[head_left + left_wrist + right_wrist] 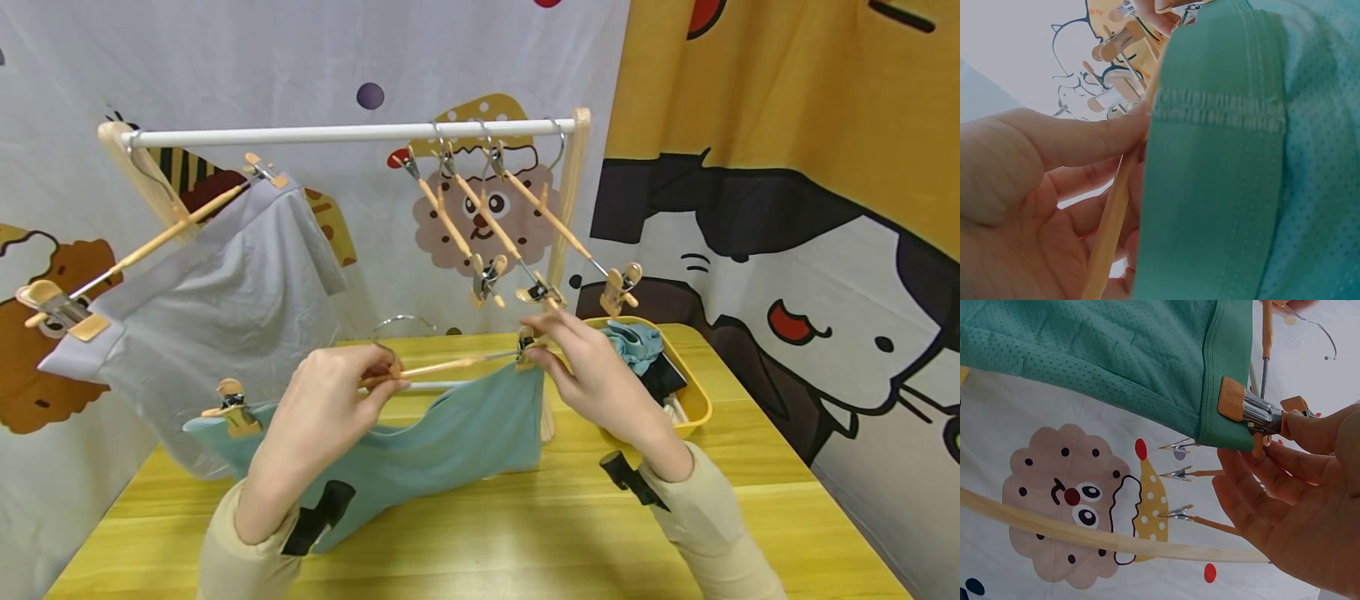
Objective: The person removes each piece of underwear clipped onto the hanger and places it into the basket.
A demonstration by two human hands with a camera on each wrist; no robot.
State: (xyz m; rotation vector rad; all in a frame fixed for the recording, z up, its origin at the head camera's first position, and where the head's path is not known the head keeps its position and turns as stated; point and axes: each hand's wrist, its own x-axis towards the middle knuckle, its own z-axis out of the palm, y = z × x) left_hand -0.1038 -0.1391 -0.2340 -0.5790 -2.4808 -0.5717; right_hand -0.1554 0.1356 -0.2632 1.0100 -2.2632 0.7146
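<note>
A teal mesh garment (472, 433) with a stitched waistband (1210, 181) hangs from a wooden clip hanger (442, 366). Near the hanger's middle, by the base of its metal hook, my left hand (322, 412) grips the bar between thumb and fingers. At the right end, my right hand (592, 379) pinches the wooden clip (1259, 412), whose pad lies over the waistband corner. The other clip (234, 407) sits on the garment's left corner. The left forearm and hand cover part of the cloth in the head view.
Behind stands a small rack with a white rail (337, 133). A grey garment (225, 283) hangs on it at left, and three bare clip hangers (487, 217) at right. On the wooden table (465, 542), a yellow basket (697, 400) holds folded cloths.
</note>
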